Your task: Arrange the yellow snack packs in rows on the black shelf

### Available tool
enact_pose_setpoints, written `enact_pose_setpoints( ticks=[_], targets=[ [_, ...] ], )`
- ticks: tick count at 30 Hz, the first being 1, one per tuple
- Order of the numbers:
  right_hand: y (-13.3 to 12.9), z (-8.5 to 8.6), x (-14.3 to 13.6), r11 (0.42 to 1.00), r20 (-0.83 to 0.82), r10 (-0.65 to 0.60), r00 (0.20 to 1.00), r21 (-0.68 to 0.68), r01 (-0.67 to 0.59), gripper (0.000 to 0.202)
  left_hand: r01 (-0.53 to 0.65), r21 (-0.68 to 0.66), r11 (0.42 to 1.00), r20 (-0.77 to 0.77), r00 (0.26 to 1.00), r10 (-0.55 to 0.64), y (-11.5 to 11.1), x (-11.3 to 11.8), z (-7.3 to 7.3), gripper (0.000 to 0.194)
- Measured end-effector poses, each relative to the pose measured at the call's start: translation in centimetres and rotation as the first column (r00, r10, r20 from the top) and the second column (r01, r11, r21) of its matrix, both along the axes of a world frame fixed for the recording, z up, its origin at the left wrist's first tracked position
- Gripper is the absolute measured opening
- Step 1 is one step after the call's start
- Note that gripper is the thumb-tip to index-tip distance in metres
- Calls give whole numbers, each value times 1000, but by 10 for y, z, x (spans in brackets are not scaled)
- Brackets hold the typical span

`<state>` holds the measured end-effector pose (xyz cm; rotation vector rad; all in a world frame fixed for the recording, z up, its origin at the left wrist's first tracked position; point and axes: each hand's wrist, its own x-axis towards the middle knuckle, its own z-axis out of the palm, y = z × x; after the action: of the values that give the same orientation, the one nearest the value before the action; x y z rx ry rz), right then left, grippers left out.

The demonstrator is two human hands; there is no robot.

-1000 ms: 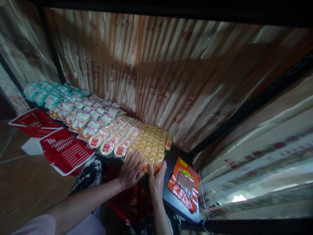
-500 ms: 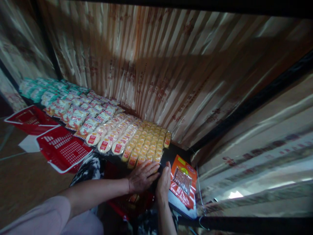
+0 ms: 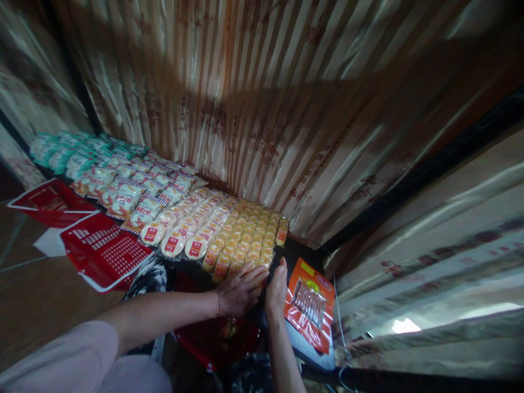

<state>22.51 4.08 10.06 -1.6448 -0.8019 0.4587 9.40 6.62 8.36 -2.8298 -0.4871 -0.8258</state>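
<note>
Rows of yellow packs are running away from me, my left hand lying flat over their near ends, right hand flattened just beside, neither holding anything tbh.

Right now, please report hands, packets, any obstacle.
Left hand at near edge of yellow packets; right hand beside it. Packets in rows. Orange pack close beside right hand.

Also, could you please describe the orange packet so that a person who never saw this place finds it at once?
Find the black shelf below the pleated sheeting and follow it to its right end, past the right hand. The orange packet lies there, with thin brownish sticks showing on its front. It is one large, flat piece, unlike the small yellow packets in rows nearby.
</note>
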Motion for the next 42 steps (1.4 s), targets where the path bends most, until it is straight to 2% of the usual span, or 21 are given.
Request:
enact_pose_setpoints(
  ticks=[8, 16, 25, 32, 38, 42],
  targets=[
    [22, 0, 1, 996, -113, 83, 990, -12, -85, 90, -2, 9, 1000, 10, 1000, 2, 3, -2, 0, 37],
    [22, -2, -1, 988, -128, 150, 980, 0, -152, 91, -25, 38, 999, 13, 1000, 25, 2, -3, 3, 38],
    [23, -3, 0, 991, -140, 136, 981, 10, -136, 84, -43, 30, 999, -9, 999, 43, 2, -3, 4, 46],
    [37, 5, 18, 999, -95, 49, 994, -14, -50, 88, -36, 55, 998, 18, 999, 35, 3, -2, 2, 42],
    [57, 11, 36, 991, -131, 126, 983, 53, -120, 97, -38, 33, 999, -26, 999, 38, 1, -3, 4, 49],
    [65, 9, 37, 987, -194, 155, 969, 60, -146, 89, -32, 22, 999, -52, 998, 33, 1, -3, 7, 49]
  ],
)
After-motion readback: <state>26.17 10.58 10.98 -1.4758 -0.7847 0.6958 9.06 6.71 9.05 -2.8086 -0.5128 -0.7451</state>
